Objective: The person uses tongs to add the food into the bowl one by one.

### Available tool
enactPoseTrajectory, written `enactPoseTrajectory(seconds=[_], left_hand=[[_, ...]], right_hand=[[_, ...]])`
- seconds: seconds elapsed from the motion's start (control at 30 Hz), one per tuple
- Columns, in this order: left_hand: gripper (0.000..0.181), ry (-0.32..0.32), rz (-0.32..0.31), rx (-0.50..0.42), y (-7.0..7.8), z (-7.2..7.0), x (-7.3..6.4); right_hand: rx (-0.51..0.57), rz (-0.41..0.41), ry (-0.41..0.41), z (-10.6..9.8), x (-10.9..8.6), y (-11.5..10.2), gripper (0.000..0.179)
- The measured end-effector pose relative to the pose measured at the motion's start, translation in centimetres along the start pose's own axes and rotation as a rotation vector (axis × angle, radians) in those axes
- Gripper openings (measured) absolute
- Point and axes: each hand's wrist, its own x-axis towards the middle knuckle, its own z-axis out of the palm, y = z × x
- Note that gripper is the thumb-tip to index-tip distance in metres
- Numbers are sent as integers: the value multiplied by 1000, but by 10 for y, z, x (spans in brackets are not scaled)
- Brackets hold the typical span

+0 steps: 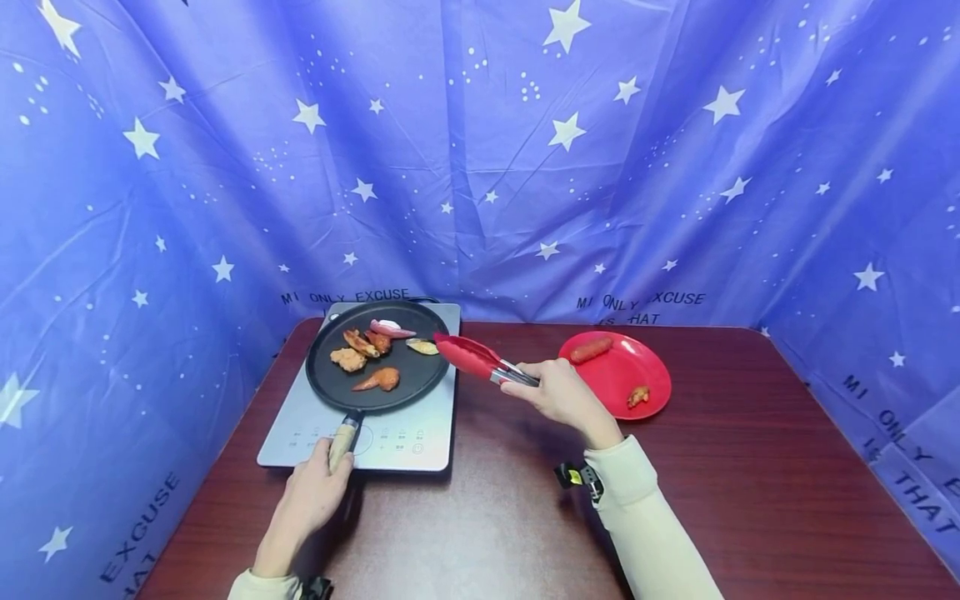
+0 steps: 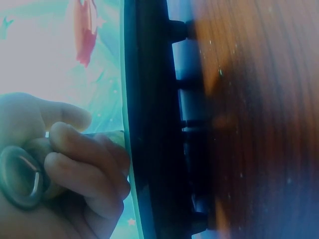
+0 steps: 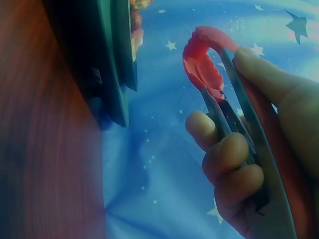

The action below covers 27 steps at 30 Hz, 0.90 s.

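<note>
My left hand (image 1: 313, 496) grips the wooden handle (image 1: 343, 442) of a round black frying pan (image 1: 420, 385); its curled fingers (image 2: 82, 174) show in the left wrist view. Several food pieces lie in the pan, among them a browned chicken wing (image 1: 378, 380), a crumbed piece (image 1: 348, 359), a pinkish piece (image 1: 392, 330) and a yellowish, dark-edged piece (image 1: 422, 346). My right hand (image 1: 566, 398) holds metal tongs with red tips (image 1: 468, 354). The tips overlap the pan's right rim in the head view. In the right wrist view the tongs (image 3: 202, 67) stand slightly apart, nothing visible between them.
The pan sits on a white induction cooktop (image 1: 288, 446) at the table's left. Right of it, a red plate (image 1: 611, 387) bears a sausage (image 1: 591, 350) and a small browned piece (image 1: 638, 396). A blue star-patterned curtain (image 1: 495, 217) surrounds the dark red wooden table (image 1: 750, 467).
</note>
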Motion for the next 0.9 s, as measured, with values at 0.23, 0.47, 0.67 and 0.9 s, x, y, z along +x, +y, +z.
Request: enactPoseTrajectory(seconds=[0.23,0.47,0.67,0.9], left_hand=[[35,10,2,15,-3,3,2],[37,5,7,3,-3,2,2],[36,10,16,3,-3,1,2],[35,3,6,-2,-2,1,1]], right_hand=[[-31,9,1,10,10,-9,28],[-75,8,-9,17,22,-19,32],[-136,-16,-15,21,31,-24,26],[-154,-19,-38,25,36,-26,25]])
